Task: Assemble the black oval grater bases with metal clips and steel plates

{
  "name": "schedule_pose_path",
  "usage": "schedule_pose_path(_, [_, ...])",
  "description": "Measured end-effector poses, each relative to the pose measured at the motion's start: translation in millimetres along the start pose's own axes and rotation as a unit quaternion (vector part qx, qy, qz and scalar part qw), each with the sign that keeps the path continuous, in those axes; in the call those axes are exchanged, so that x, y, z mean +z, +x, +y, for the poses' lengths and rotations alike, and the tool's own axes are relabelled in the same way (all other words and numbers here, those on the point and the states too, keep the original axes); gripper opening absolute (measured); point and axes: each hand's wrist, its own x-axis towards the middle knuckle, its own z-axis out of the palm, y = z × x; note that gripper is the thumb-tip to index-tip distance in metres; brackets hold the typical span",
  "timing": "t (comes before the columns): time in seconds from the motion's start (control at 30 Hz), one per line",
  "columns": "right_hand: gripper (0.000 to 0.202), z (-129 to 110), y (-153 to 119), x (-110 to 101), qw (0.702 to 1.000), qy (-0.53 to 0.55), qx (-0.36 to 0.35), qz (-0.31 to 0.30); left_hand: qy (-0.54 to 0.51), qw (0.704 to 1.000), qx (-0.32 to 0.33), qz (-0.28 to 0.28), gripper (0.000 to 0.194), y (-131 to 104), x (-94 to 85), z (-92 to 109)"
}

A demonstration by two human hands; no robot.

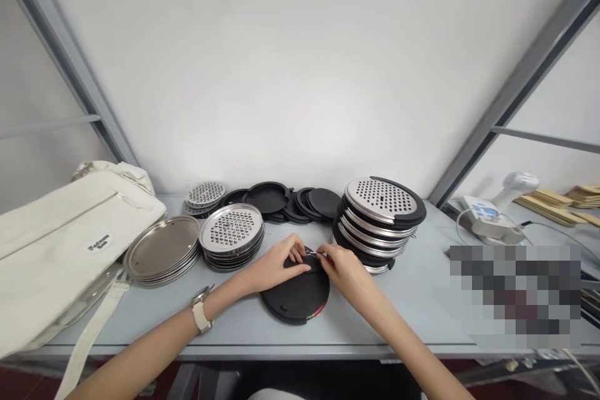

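A round black disc (296, 298) lies flat on the grey table (422, 300), near its front edge. My left hand (276, 265) rests on the disc's far rim with fingers curled, a white watch on the wrist. My right hand (344, 269) meets it there, and the fingertips of both hands pinch a small thin metal piece (313, 254) at the rim. A red and yellow mark shows at the disc's front right edge.
A stack of assembled perforated discs in black rims (380, 220) stands right of my hands. Perforated metal discs (231, 232) and plain metal trays (162, 251) sit left, black rings (281, 200) behind. A white bag (56, 244) lies at far left.
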Motion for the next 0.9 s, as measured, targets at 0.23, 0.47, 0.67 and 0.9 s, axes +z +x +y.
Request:
schedule_pose_path(0.23, [0.016, -7.7, 1.1, 7.4, 0.995, 0.092, -0.048, 0.008, 0.022, 0.999, 0.031, 0.024, 0.013, 2.6, 0.4, 0.3])
schedule_pose_path(0.47, [0.022, -6.5, 1.5, 2.2, 0.985, 0.166, -0.055, -0.013, 0.000, 0.998, -0.002, 0.065, 0.016, 4.0, -1.0, 0.0])
schedule_pose_path(0.67, [0.026, -3.7, 3.0, 1.4, 0.983, 0.171, -0.059, 0.001, -0.099, 0.992, -0.036, 0.068, 0.019, 6.2, 0.9, -6.8])
schedule_pose_path(0.9, [0.018, -5.5, 3.0, 1.6, 0.983, 0.174, -0.045, 0.048, -0.232, 0.970, -0.068, 0.010, 0.026, 8.2, 0.7, -8.9])
